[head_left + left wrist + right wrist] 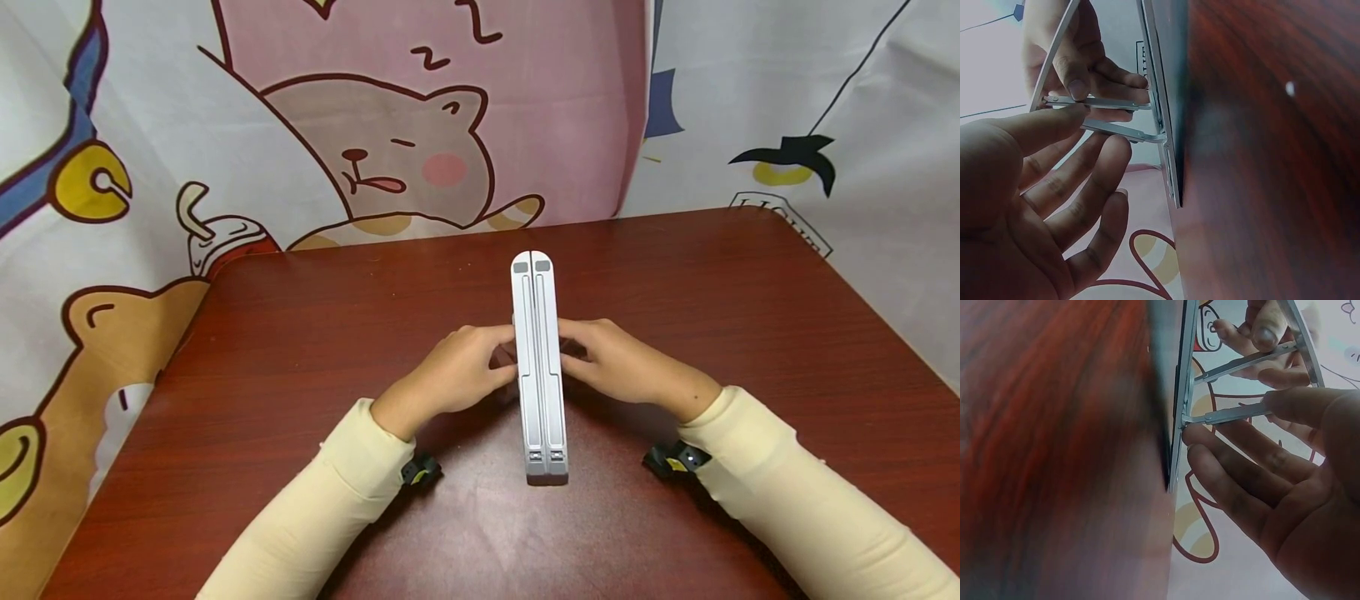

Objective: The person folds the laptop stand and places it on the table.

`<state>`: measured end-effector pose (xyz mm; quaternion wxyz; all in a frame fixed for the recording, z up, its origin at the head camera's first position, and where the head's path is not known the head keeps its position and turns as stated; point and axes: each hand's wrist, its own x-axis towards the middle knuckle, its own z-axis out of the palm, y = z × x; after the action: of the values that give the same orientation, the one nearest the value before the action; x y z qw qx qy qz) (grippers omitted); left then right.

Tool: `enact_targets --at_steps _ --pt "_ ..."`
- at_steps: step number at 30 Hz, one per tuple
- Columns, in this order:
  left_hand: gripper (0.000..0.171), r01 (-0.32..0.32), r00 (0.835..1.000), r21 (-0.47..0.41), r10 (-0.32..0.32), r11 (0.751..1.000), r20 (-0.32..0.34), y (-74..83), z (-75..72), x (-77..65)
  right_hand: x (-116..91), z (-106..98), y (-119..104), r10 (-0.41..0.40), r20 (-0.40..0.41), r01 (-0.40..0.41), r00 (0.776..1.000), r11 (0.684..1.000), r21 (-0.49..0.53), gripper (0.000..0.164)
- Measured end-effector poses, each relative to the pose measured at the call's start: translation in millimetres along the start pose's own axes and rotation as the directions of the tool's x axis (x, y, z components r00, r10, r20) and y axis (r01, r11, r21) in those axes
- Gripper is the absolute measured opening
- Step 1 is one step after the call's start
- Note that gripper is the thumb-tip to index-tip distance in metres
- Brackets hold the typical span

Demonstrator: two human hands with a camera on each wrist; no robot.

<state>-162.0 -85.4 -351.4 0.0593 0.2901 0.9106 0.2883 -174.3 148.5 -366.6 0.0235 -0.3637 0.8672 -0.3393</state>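
A silver folding laptop stand [537,350] stands on the table, its two long bars lying side by side in the head view. My left hand [467,367] is at its left side and my right hand [626,367] at its right. Up close in the left wrist view, the left thumb and fingers [1082,203] pinch a thin support strut [1119,130]. Likewise, the right thumb and fingers [1241,481] pinch the other strut [1235,414] in the right wrist view. From above, the bars hide some fingertips.
The stand rests on a dark red-brown wooden table [337,300]. Behind the table hangs a cartoon-printed cloth [570,108]. Black wrist devices sit under the left cuff [422,471] and the right cuff [675,460].
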Motion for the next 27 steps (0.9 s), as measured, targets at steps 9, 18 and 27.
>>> enact_targets --at_steps 9,18,27 --pt "0.034 -0.003 1.000 0.009 0.003 1.000 0.002 -1.7 0.9 0.3 0.4 -0.1 -0.2 0.003 0.008 -0.003 1.000 1.000 -0.003 0.038" --pt "0.031 0.002 1.000 0.014 -0.002 1.000 -0.001 -1.6 0.9 0.4 0.7 0.5 0.1 0.000 0.007 0.000 1.000 1.000 0.001 0.035" --pt "0.029 -0.002 1.000 0.020 0.002 1.000 0.004 -2.0 0.9 0.6 0.2 -0.7 -0.6 -0.003 0.025 0.002 1.000 1.000 0.026 0.037"
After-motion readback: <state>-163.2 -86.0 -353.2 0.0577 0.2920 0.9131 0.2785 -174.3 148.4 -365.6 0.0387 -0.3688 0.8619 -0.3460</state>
